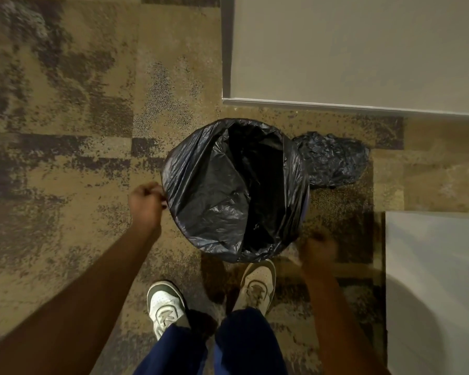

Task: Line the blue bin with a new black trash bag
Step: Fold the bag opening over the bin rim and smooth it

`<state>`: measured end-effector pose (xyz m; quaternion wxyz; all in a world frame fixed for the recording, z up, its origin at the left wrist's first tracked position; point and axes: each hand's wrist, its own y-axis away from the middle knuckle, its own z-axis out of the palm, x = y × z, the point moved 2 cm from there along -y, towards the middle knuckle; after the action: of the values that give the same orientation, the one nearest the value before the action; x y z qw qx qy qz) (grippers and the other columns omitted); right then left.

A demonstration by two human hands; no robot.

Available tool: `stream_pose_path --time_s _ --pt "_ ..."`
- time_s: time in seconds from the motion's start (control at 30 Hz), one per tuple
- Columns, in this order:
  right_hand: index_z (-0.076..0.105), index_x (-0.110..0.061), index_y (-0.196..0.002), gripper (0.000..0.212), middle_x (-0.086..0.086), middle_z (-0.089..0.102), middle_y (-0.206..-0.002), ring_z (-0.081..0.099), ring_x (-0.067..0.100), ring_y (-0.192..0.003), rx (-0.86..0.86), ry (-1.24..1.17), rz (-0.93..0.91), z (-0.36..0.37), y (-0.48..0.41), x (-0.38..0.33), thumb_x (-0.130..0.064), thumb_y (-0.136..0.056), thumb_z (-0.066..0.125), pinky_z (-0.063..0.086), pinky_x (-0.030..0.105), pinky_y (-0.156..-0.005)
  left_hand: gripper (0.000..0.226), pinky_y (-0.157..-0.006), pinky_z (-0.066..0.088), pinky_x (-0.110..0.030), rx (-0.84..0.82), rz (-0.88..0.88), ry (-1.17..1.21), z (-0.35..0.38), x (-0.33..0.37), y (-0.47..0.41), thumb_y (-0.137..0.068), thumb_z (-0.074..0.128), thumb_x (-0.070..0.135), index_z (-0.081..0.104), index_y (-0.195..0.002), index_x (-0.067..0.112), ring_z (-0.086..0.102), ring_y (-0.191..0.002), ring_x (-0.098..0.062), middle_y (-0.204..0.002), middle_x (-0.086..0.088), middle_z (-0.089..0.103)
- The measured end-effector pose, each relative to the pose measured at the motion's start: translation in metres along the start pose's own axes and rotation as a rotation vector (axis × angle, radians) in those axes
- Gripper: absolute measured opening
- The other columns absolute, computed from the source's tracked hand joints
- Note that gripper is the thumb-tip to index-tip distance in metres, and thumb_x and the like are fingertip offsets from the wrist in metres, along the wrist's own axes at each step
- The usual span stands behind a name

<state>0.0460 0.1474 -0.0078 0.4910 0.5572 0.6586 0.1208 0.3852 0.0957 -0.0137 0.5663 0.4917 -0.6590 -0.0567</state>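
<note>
Black trash bag point(214, 190) draped over the blue bin point(306, 205) on the carpet point(65, 158). Your left hand point(146, 205) pinches the bag's edge; your blurred right hand point(318, 249): grip cannot be told.

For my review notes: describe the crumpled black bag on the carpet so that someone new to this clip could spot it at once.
Start at the round bin on the patterned carpet, its mouth draped in a black trash bag. Directly beside it, on the person's right, below the pale wall panel, lies the crumpled black bag. Unlike the stretched liner, it is a wrinkled, flattened heap on the floor, and neither hand is near it.
</note>
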Motion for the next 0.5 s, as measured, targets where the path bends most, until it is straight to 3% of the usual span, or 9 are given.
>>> stream_pose_path --time_s 0.03,0.1,0.17,0.23,0.3,0.37,0.5 --pt "0.061 0.003 -0.107 0.026 0.023 0.063 -0.105 0.061 0.031 -0.086 0.169 0.058 -0.133 -0.006 0.005 -0.016 0.006 -0.083 0.051 0.050 0.036 -0.077 0.020 -0.069 0.043 -0.036 0.075 0.121 -0.049 -0.002 0.017 0.000 -0.089 0.043 -0.002 0.054 -0.104 0.007 0.052 -0.086 -0.024 -0.094 -0.009 0.056" --pt "0.064 0.001 -0.104 0.033 0.022 0.066 -0.103 0.059 0.036 -0.100 0.389 0.294 -0.567 -0.006 0.023 -0.051 0.010 -0.073 0.053 0.038 0.032 -0.089 0.019 -0.079 0.040 -0.036 0.189 0.552 -0.440 0.003 0.050 0.011 -0.087 0.049 0.013 0.052 -0.105 0.007 0.049 -0.094 -0.024 -0.100 -0.009 0.054" --pt "0.065 -0.005 -0.099 0.035 0.015 0.066 -0.100 0.054 0.031 -0.103 0.283 0.467 -0.975 0.017 0.043 -0.073 0.008 -0.068 0.054 0.025 0.023 -0.090 0.033 -0.086 0.040 -0.044 0.136 1.022 -0.925 0.026 0.068 0.034 -0.083 0.049 0.030 0.052 -0.105 0.007 0.048 -0.101 -0.031 -0.106 -0.015 0.057" --pt "0.066 -0.008 -0.100 0.028 0.013 0.066 -0.105 0.052 0.028 -0.107 0.077 0.726 -1.244 0.045 0.052 -0.080 -0.007 -0.076 0.053 0.030 0.026 -0.092 0.053 -0.096 0.038 -0.050 -0.123 1.312 -1.260 0.060 0.058 0.062 -0.078 0.047 0.044 0.051 -0.114 0.006 0.046 -0.113 -0.038 -0.123 -0.022 0.057" --pt "0.064 -0.009 -0.109 0.035 0.016 0.062 -0.118 0.047 0.034 -0.118 -0.104 1.087 -1.332 0.075 0.052 -0.077 -0.023 -0.079 0.053 0.037 0.041 -0.099 0.068 -0.109 0.029 -0.053 -0.406 1.345 -1.482 0.086 0.040 0.081 -0.081 0.046 0.050 0.045 -0.133 0.007 0.037 -0.132 -0.041 -0.145 -0.022 0.045" --pt "0.055 -0.007 -0.123 0.050 0.020 0.052 -0.134 0.037 0.038 -0.129 -0.224 1.427 -1.231 0.092 0.038 -0.074 -0.034 -0.080 0.053 0.028 0.048 -0.107 0.076 -0.118 0.016 -0.055 -0.564 1.309 -1.720 0.099 0.024 0.081 -0.088 0.036 0.055 0.032 -0.147 0.008 0.019 -0.145 -0.042 -0.158 -0.020 0.027" --pt "0.036 0.000 -0.140 0.064 0.023 0.036 -0.149 0.024 0.038 -0.141 -0.178 1.728 -1.181 0.088 0.000 -0.078 -0.039 -0.090 0.035 0.013 0.050 -0.114 0.081 -0.119 -0.008 -0.052 -0.492 1.010 -2.089 0.092 0.023 0.040 -0.095 0.021 0.060 0.009 -0.155 0.007 -0.011 -0.149 -0.041 -0.164 -0.020 0.000"
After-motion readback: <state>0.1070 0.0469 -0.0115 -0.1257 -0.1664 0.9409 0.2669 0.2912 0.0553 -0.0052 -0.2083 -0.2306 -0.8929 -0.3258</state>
